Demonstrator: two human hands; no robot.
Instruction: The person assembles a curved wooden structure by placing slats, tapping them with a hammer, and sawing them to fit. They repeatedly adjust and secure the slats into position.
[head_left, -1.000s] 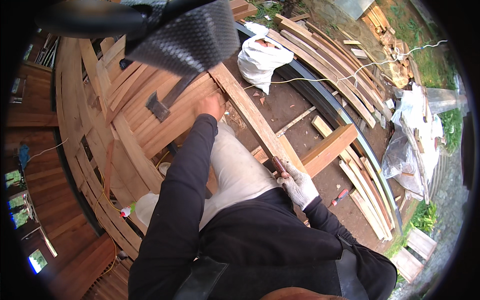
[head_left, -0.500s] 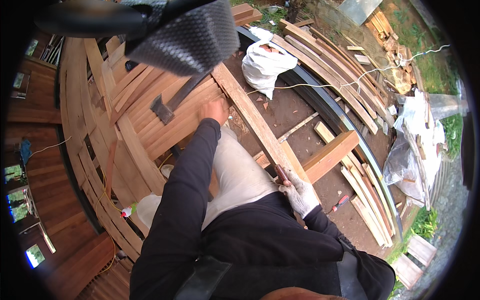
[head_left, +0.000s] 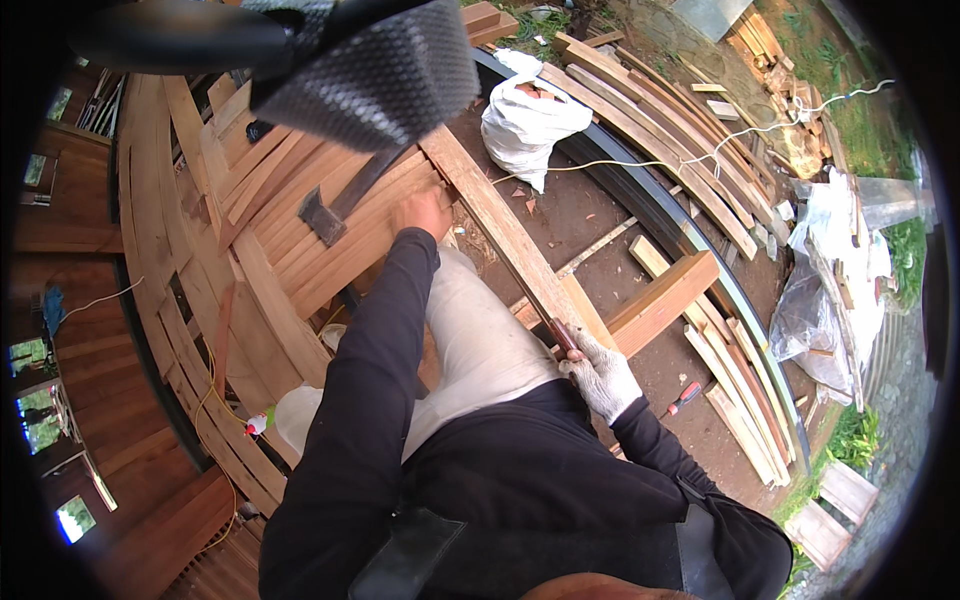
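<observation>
Fingers (head_left: 578, 353) of the right hand (head_left: 603, 376), in a pale knit glove, are closed around a brown tool handle (head_left: 564, 334). This handle lies along the near end of a long wooden plank (head_left: 510, 240), at its left edge. The rest of the tool cannot be clearly made out. The left hand (head_left: 424, 212) is bare, with curled fingers, just beside the left edge of the plank toward its far end; whether they grip anything cannot be told.

Left of that hand, an axe (head_left: 322, 217) rests on boards (head_left: 330, 270) laid side by side, its head near their left edge and its shaft slanting toward their far edge. From the plank's near end, a thick timber (head_left: 664, 300) extends rightward. A screwdriver (head_left: 685, 398) lies on the bare ground, right of the gloved hand. Past the plank's right edge at the far end stands a white sack (head_left: 527, 130). Farther right are a dark metal beam (head_left: 655, 205), piled timbers (head_left: 655, 145) and clear plastic sheeting (head_left: 805, 325).
</observation>
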